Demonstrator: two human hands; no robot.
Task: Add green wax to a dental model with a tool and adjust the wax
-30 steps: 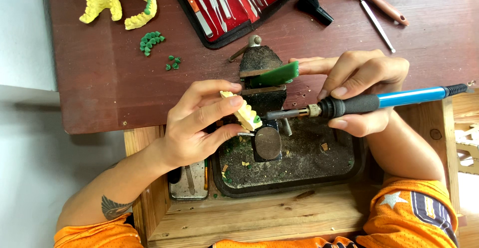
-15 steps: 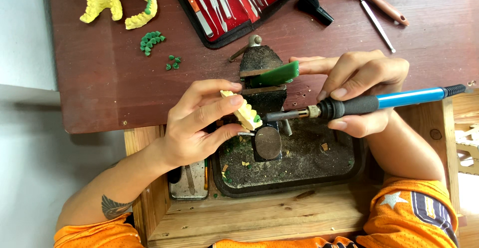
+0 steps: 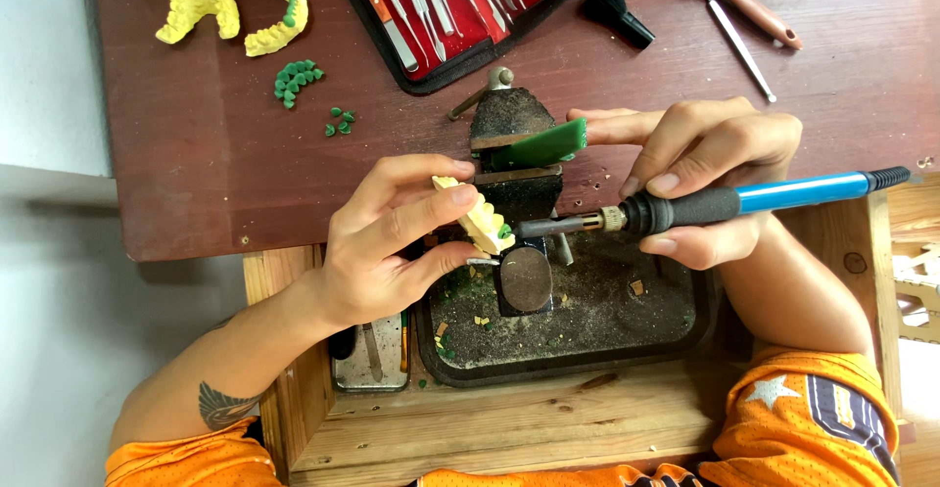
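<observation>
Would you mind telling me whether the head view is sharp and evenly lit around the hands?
Head view: soft, even daylight; left hand and right hand sharp, no motion blur; only faint shadows on the brown tabletop; no strong glare.

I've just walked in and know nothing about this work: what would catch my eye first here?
At centre, the left hand pinches a yellow dental model while the right hand holds a blue-handled heated tool to it, over a dusty black tray. A green block sits clamped in the small vise; two more yellow models lie top left.
</observation>
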